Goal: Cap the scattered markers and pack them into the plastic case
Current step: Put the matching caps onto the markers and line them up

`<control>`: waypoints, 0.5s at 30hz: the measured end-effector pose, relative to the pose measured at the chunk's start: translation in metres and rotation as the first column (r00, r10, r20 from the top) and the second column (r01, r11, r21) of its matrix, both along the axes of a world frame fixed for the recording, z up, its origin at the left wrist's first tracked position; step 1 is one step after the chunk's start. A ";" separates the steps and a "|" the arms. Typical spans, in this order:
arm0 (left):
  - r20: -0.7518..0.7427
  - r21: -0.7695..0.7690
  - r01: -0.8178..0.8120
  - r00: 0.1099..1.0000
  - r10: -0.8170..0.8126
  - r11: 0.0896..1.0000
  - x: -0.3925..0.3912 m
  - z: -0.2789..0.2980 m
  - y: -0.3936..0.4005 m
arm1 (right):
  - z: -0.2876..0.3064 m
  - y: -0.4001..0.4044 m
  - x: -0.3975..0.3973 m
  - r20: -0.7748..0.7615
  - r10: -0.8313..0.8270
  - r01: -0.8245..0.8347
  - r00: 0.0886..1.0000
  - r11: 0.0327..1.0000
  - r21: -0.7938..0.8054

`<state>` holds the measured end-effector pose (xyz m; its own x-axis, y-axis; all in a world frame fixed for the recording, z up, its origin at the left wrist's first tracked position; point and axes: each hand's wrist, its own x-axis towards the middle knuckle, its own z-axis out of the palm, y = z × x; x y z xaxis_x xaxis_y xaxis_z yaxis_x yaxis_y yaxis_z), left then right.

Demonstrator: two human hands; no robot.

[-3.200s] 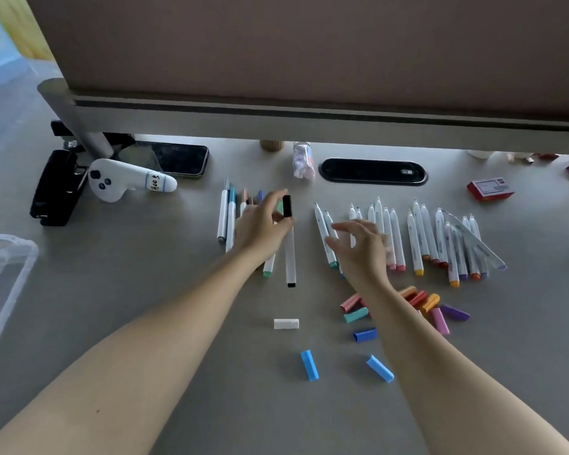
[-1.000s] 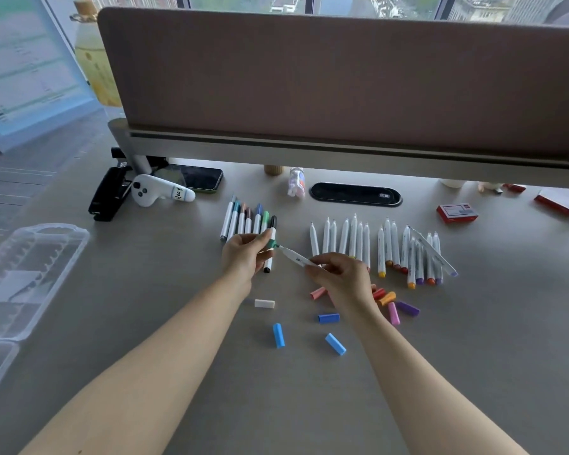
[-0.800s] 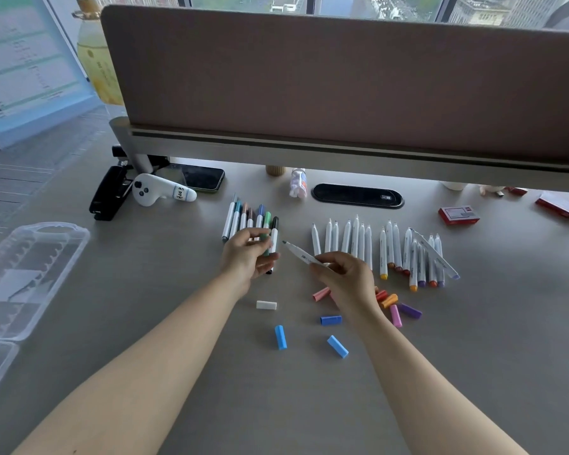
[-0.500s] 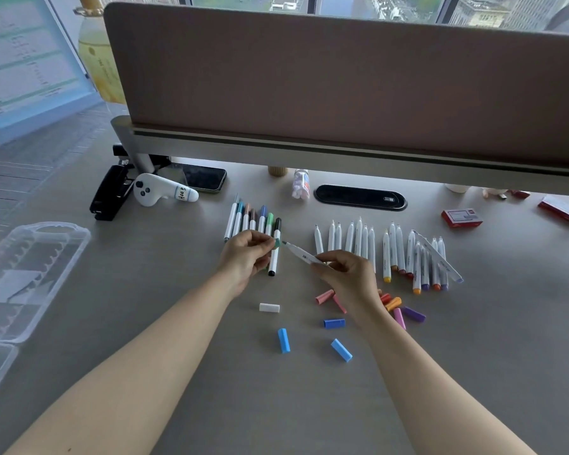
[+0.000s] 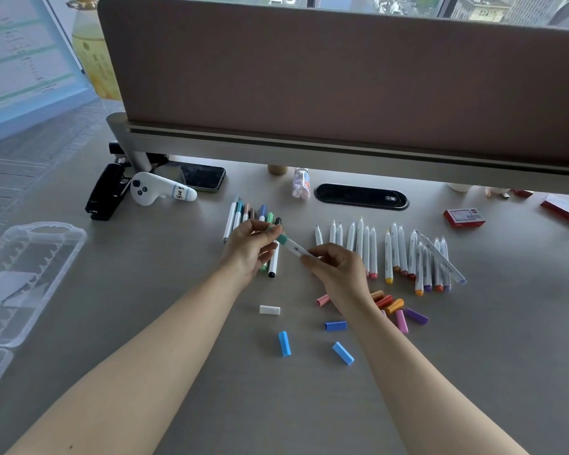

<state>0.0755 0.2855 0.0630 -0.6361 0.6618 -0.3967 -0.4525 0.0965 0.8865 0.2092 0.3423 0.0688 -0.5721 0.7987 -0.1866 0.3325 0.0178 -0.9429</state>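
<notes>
Both hands: one marker (image 5: pixel 293 247) is held between them.
Left hand (image 5: pixel 248 247): teal cap (image 5: pixel 281 238) pinched.
Right hand (image 5: pixel 337 270): barrel gripped.
Axis: cap end lies up-left, toward the left hand.

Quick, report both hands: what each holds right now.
Left hand: pinches the teal cap on the marker's tip.
Right hand: grips the white marker by its barrel.

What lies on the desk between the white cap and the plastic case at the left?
Nothing: in the head view the desk is bare between the white cap and the plastic case.
</notes>
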 end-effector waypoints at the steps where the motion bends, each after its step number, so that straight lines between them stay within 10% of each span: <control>1: -0.006 0.012 -0.007 1.000 0.007 1.000 0.000 0.000 0.002 | 0.000 0.000 -0.001 -0.009 -0.018 0.018 1.000 1.000 -0.002; 15: -0.226 -0.050 0.102 0.968 -0.111 0.994 0.002 -0.008 0.031 | -0.014 0.013 -0.022 -0.002 -0.105 0.105 0.995 0.994 0.034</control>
